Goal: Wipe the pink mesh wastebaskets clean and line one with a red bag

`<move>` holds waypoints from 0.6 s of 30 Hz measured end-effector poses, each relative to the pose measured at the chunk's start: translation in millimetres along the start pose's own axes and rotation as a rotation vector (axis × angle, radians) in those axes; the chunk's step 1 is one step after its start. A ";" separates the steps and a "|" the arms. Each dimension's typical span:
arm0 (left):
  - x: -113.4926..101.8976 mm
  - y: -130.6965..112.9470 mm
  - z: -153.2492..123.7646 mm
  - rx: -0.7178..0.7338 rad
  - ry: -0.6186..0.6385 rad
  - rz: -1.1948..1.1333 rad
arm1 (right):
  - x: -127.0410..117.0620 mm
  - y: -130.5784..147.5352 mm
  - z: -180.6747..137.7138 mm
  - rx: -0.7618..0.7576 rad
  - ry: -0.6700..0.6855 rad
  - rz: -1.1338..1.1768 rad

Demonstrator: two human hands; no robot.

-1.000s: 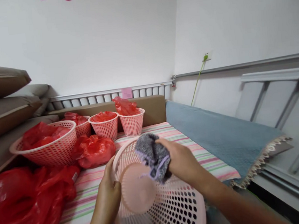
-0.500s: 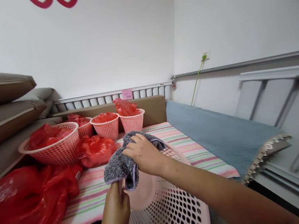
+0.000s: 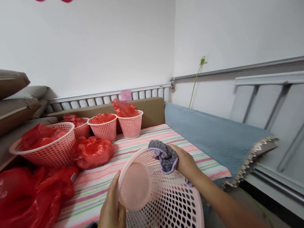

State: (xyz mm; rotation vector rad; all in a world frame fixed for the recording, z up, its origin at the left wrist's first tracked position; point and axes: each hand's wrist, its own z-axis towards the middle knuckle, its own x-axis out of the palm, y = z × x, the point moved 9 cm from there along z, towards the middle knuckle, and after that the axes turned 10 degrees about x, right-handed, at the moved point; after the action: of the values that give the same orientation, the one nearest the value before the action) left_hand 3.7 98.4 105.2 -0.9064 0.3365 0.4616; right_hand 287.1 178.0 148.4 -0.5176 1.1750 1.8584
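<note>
A pale pink perforated basket [image 3: 163,201] is tilted in front of me, its round solid bottom visible inside. My left hand [image 3: 112,206] grips its left rim, thumb toward the inside. A grey cleaning cloth with purple edging [image 3: 166,157] is bunched in my right hand [image 3: 184,162], which presses it over the basket's upper right rim and side. The fingertips of that hand are hidden behind the cloth and rim.
Pink baskets holding red plastic bags [image 3: 131,125] stand along the back, and a larger one [image 3: 48,148] at left. Loose red bags [image 3: 19,207] lie nearby on the striped cloth [image 3: 92,190]. Stacked cushions [image 3: 5,112] rise at left; a blue padded cover [image 3: 204,130] runs along the right.
My right hand and the cloth have moved right, from the basket's near-left rim to its upper right side. The cloth has come away from my left hand, which still holds the rim.
</note>
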 end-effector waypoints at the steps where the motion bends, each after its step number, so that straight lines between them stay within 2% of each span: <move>1: -0.2 -0.8 -0.7 0.018 0.012 0.018 | -0.5 -2.2 -2.8 -0.003 -0.005 0.017; 3: -4.3 -4.9 4.1 0.059 0.032 0.050 | -0.3 0.2 -4.4 -0.010 -0.011 0.035; 6: -8.9 -16.0 28.4 0.100 0.141 0.100 | -1.4 17.2 -2.7 -0.038 -0.042 0.026; 9: -8.4 -24.8 62.3 0.066 0.262 0.189 | 1.6 47.7 -4.0 -0.132 -0.034 -0.037; 13: 1.6 -37.6 89.2 0.110 0.331 0.110 | 13.5 93.2 -8.1 -0.232 -0.013 -0.227; 15: 1.2 -40.7 88.1 0.146 0.294 0.052 | 20.9 121.7 -12.7 -0.315 -0.021 -0.275; 18: -12.5 -37.5 74.6 0.149 0.156 0.022 | 35.4 172.4 -30.3 -0.547 -0.035 -0.280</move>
State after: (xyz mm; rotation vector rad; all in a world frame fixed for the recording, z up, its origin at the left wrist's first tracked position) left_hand 18.8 136.2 179.2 -0.7958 0.5173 0.3810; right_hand 121.6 133.8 199.0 -0.8959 0.5210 1.9193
